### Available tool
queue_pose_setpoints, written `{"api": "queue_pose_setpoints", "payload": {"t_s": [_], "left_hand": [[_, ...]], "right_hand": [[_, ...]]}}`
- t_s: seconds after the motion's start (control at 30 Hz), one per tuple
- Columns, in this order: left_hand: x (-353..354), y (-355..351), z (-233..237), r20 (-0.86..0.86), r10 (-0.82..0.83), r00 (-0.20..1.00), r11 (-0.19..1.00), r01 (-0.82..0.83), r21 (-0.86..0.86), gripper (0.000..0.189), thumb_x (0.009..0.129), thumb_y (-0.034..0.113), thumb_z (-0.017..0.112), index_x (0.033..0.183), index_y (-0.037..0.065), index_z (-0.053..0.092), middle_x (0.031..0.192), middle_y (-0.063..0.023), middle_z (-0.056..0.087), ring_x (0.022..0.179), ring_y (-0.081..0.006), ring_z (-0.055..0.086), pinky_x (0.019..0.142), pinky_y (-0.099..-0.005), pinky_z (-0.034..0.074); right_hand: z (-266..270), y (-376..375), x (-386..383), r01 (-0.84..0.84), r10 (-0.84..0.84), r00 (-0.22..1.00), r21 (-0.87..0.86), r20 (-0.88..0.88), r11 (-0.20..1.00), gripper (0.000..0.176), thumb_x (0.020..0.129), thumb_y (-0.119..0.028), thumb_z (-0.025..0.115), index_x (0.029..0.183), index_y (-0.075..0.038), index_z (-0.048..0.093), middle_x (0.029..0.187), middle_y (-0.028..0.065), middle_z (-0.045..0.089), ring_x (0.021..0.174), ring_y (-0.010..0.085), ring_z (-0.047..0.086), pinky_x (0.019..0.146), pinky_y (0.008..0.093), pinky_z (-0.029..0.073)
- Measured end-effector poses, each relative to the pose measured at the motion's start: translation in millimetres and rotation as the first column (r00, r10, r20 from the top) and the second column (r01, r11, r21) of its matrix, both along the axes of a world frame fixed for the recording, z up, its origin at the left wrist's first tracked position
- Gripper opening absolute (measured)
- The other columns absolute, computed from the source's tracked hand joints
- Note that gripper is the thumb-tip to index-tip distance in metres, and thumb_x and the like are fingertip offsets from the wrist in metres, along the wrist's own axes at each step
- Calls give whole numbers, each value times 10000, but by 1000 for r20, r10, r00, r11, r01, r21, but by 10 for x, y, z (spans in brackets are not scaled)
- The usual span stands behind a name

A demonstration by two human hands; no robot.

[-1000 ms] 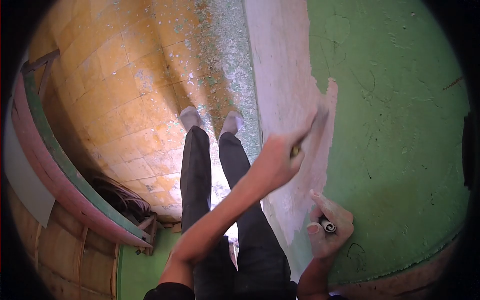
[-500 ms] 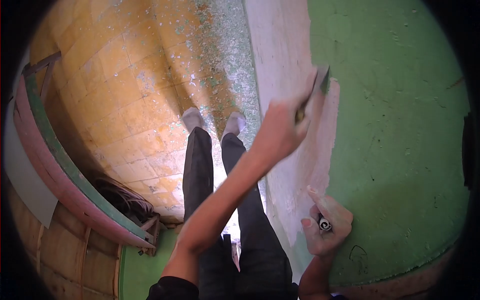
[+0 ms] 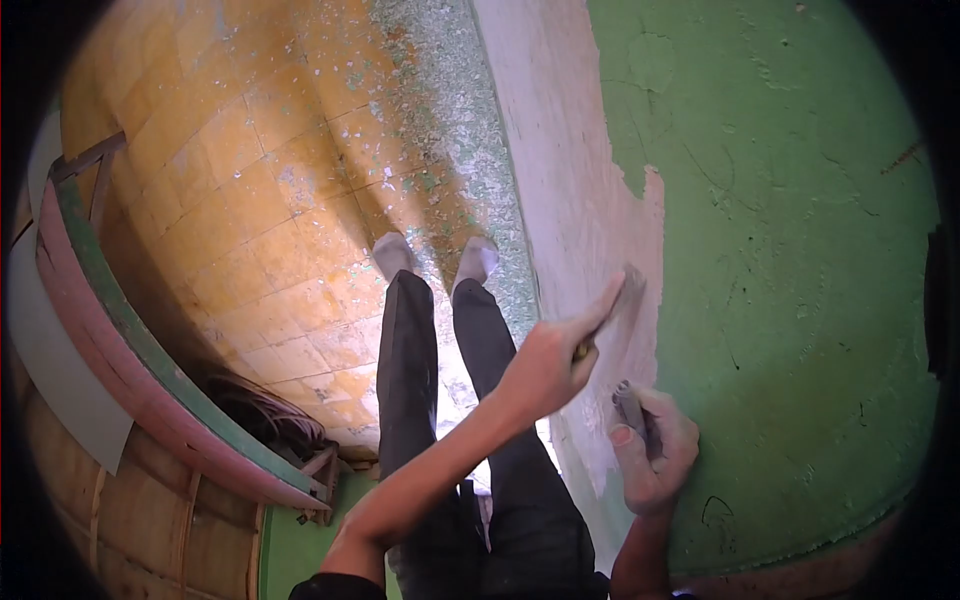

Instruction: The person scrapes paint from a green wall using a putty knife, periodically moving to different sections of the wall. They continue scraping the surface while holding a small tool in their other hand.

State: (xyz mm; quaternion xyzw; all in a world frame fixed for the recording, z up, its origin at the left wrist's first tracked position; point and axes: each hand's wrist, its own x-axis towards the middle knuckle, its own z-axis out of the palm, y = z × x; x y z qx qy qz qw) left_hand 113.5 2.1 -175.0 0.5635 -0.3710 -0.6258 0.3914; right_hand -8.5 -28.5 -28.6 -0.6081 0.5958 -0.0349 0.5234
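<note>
My left hand (image 3: 550, 370) is closed round the handle of a scraper (image 3: 628, 296), with the index finger stretched along it. The scraper is slightly blurred and lies over the pale, bare strip (image 3: 560, 150) of the wall, near the edge of the green paint (image 3: 760, 250). Below it and to the right, my right hand (image 3: 662, 450) grips a small grey rolled object (image 3: 627, 405), its thumb on the near side. The pale strip has a ragged border against the green.
Paint flakes (image 3: 450, 120) lie along the wall's foot and over the yellow tiled floor (image 3: 230, 200). My feet in grey socks (image 3: 478, 258) stand near the wall. At left is a curved pink and green piece (image 3: 150, 385), with a dark bundle (image 3: 265, 410) beside it.
My left hand has moved down along the wall with the scraper. The rolled object in my right hand has tilted, so its side now shows. The view has shifted slightly.
</note>
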Motion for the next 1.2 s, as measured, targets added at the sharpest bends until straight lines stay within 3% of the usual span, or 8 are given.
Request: {"api": "queue_pose_setpoints", "payload": {"t_s": [0.23, 0.37, 0.57, 0.6, 0.87, 1.0, 1.1, 1.2], "left_hand": [[520, -550, -162, 85, -98, 992, 995, 101, -28, 761, 813, -40, 545, 1526, 196, 425, 598, -177, 495, 502, -194, 489, 581, -314, 476], [65, -265, -17, 81, 60, 995, 998, -60, -7, 711, 833, -58, 520, 1510, 151, 451, 635, -217, 535, 522, -227, 562, 614, -345, 489], [279, -447, 33, 303, -41, 952, 999, 46, -9, 655, 848, -34, 552, 1477, 140, 495, 635, -256, 542, 547, -386, 569, 674, -422, 504], [245, -394, 96, 188, -94, 978, 995, 87, 49, 685, 845, -8, 546, 1507, 96, 406, 752, -311, 618, 706, -489, 626, 702, -563, 500], [235, -437, 1, 143, -43, 989, 997, 32, 76, 625, 837, 0, 541, 1455, 62, 470, 767, -324, 615, 739, -501, 621, 716, -557, 495], [343, -754, -15, 248, 64, 967, 998, -64, -9, 710, 825, -28, 537, 1511, 121, 426, 693, -268, 566, 565, -362, 607, 632, -442, 493], [502, -991, -24, 235, 59, 970, 997, -67, 24, 598, 844, -4, 536, 1437, 54, 484, 830, -341, 624, 811, -504, 634, 755, -559, 503], [276, -545, 28, 267, 10, 964, 999, 0, -37, 716, 817, -23, 537, 1510, 120, 423, 688, -276, 586, 604, -388, 633, 641, -454, 507]], "right_hand": [[-39, 74, -8, 10, -11, 1000, -50, -10, 999, 474, 1003, -263, 584, 1306, 102, 582, 1020, 251, 724, 812, 230, 735, 751, 301, 564], [-62, -42, 78, -65, 64, 997, -44, -34, 997, 444, 1020, -261, 574, 1297, 84, 601, 1034, 250, 729, 827, 255, 757, 742, 308, 574], [-87, 32, 73, -77, 76, 997, -31, -34, 997, 419, 1014, -243, 590, 1297, 65, 610, 1024, 244, 733, 871, 278, 761, 749, 319, 578], [-100, -6, 82, -85, 84, 995, -15, -47, 996, 418, 1014, -244, 591, 1296, 63, 612, 1021, 243, 733, 873, 280, 761, 749, 322, 578], [-72, 36, 75, -87, 89, 994, 26, -56, 996, 406, 1008, -222, 594, 1293, 67, 612, 1024, 240, 734, 875, 277, 760, 756, 313, 577], [-119, 41, 49, -62, 63, 998, -70, 9, 996, 398, 1001, -209, 600, 1292, 63, 615, 1009, 225, 740, 845, 262, 761, 734, 317, 575], [-131, -2, 74, -89, 88, 996, -31, -27, 996, 388, 997, -193, 599, 1290, 61, 618, 1010, 220, 740, 851, 258, 762, 729, 322, 574], [-69, -22, 66, -95, 95, 994, 6, -46, 995, 382, 995, -181, 595, 1288, 62, 619, 983, 222, 739, 818, 257, 760, 705, 322, 565]]}}
